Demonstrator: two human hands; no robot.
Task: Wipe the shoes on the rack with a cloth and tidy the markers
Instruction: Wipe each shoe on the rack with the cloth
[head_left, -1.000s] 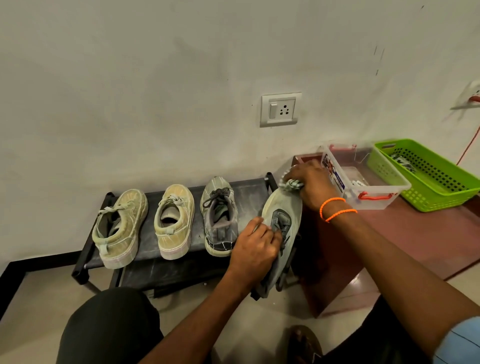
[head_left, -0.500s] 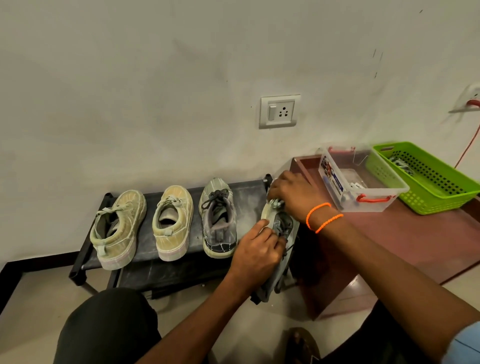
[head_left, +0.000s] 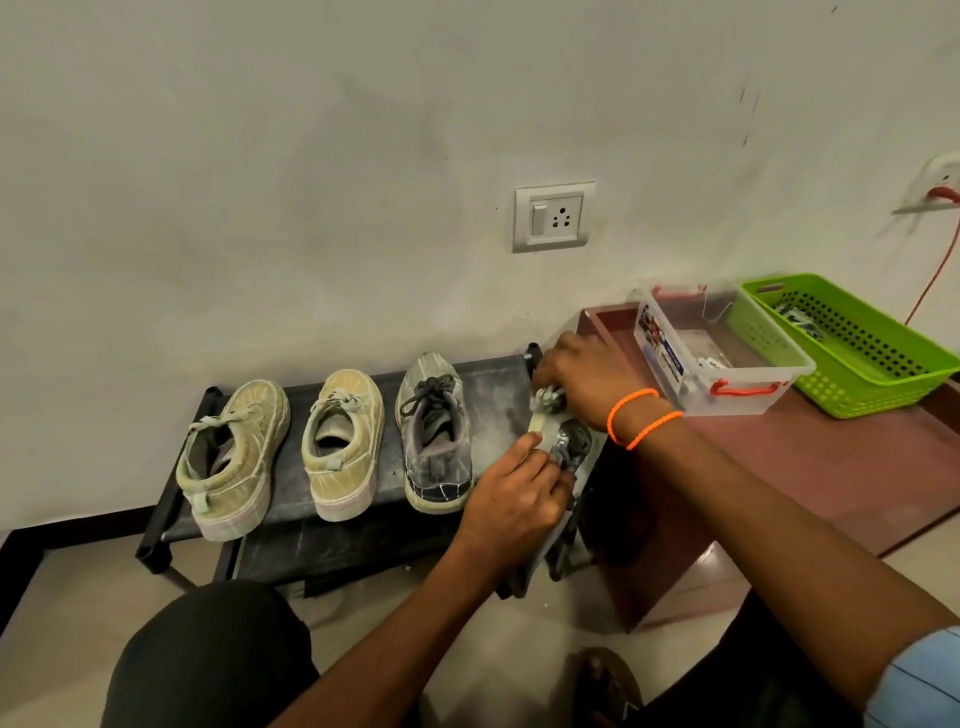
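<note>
Grey shoe held at the right end of the black rack, mostly hidden by both hands; only its pale toe edge, a patch of laces and a strip of sole below the left hand show. Long axis runs from toe up near the rack's rear post down toward the person, heel end low and off the rack's front edge; tilted onto its side, exact angle hard to judge.

Left hand curls round the shoe's middle, thumb along the pale upper. Right hand grips a bunched cloth pressed on the toe; the cloth barely peeks out under the fingers.

Three other shoes stand upright on the rack, toes to the wall: two beige, one grey.

Clear box and green basket sit on the brown table; their contents too small to identify. Basket cut by the frame's right edge.
</note>
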